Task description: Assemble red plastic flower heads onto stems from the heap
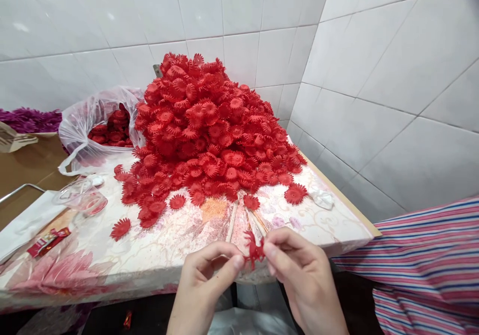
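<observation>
My left hand (209, 270) and right hand (299, 270) both pinch one flower (254, 250) near me, close for fine fingerwork; the pile (209, 130) lies far on the tabletop (168, 248).

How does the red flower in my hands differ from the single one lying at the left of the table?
The held flower is pinched in the air between fingertips of the left hand and right hand; the lone flower lies untouched on the tablecloth. The held flower looks bent and irregular; the lone flower is spread flat and round. Both are red.
</observation>
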### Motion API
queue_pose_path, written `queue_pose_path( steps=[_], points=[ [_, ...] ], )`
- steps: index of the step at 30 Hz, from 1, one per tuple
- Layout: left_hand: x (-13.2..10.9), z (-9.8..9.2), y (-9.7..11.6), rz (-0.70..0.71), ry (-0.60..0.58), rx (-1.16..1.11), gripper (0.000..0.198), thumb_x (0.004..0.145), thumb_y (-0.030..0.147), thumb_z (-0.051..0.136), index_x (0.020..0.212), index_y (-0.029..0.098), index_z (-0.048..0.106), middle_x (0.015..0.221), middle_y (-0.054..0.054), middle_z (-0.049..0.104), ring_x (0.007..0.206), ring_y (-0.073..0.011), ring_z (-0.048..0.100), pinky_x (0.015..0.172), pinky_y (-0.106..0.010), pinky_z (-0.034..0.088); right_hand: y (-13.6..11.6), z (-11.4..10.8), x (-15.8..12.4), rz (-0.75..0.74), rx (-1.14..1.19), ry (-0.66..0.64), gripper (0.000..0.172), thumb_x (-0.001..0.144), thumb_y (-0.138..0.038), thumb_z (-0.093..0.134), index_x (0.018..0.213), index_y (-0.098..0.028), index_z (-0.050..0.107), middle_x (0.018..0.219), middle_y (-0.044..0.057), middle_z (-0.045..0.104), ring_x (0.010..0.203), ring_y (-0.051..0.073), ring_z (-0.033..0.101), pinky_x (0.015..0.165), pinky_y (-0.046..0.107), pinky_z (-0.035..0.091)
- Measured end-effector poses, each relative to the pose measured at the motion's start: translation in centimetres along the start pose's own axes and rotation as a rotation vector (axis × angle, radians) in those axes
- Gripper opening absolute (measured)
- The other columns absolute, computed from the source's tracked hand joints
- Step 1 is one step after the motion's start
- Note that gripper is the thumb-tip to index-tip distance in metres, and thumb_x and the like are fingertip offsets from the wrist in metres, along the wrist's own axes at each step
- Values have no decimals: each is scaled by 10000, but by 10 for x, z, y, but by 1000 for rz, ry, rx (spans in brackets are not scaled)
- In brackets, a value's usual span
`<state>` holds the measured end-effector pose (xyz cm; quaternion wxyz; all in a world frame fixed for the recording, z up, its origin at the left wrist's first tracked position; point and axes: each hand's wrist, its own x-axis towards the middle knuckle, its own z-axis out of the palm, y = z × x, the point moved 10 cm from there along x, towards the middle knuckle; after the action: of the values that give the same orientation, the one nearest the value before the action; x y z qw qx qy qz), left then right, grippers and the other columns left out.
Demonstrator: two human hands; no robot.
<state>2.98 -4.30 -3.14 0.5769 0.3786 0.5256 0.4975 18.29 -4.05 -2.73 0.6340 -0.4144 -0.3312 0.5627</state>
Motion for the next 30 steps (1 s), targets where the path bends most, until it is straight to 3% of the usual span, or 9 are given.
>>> queue_pose_path(
  steps=[4,7,10,13,14,16,19,23,30],
  points=[
    [4,-24,12,118,196,84,162,631,335,756,604,192,685,600,30,614,602,-109,536,583,-176,432,-11,-12,6,-128,52,86,144,732,-297,751,681,-179,688,492,-47,528,460,54,466,449,133,381],
    [1,-67,28,242,503,194,190,617,355,753,715,196,715,702,13,679,677,-148,605,628,-212,485,-32,-36,8,-261,101,283,140,690,-285,769,691,-181,676,518,-55,531,438,52,453,426,146,375],
    [-18,-113,56,421,886,282,217,657,367,719,770,182,710,770,-10,703,767,-195,646,751,-291,527,-71,-67,-8,-588,45,604,120,700,-241,739,708,-189,631,587,-50,542,482,84,476,492,211,417],
    [-28,-124,91,652,1037,415,251,761,383,661,908,183,695,902,-43,694,848,-224,639,848,-363,515,-110,-59,-29,-1030,-311,804,56,793,-184,648,775,-206,599,671,-5,554,599,165,554,616,319,459],
    [-27,-119,102,736,1038,494,258,800,381,629,962,189,687,956,-58,693,880,-236,635,871,-386,507,-117,-43,-23,-1115,-491,769,32,826,-174,607,812,-203,602,716,24,575,666,200,582,663,356,470],
    [-14,-98,119,873,962,733,256,860,360,559,1014,198,682,1024,-88,705,950,-268,628,909,-435,486,-111,0,11,-1139,-890,466,107,884,-171,517,908,-192,619,763,65,629,725,231,603,719,393,485],
    [42,-59,104,790,535,1175,288,884,293,475,1037,202,701,1097,-113,720,1065,-309,598,940,-485,464,-67,36,63,-912,-1335,68,307,915,-184,404,1160,-104,569,949,168,676,860,300,611,747,462,490],
    [65,-65,78,686,457,1265,367,883,252,425,1136,144,667,1205,-132,678,1137,-302,570,982,-473,443,-45,25,70,-820,-1346,73,302,929,-189,371,1152,-122,563,1001,162,676,932,284,615,816,461,490],
    [30,-101,92,739,631,1153,384,894,313,388,1051,138,692,1094,-142,721,1045,-292,637,934,-452,483,-27,-3,54,-918,-1257,116,320,957,-341,360,1022,-132,594,906,158,708,837,286,657,724,426,532]
  ],
)
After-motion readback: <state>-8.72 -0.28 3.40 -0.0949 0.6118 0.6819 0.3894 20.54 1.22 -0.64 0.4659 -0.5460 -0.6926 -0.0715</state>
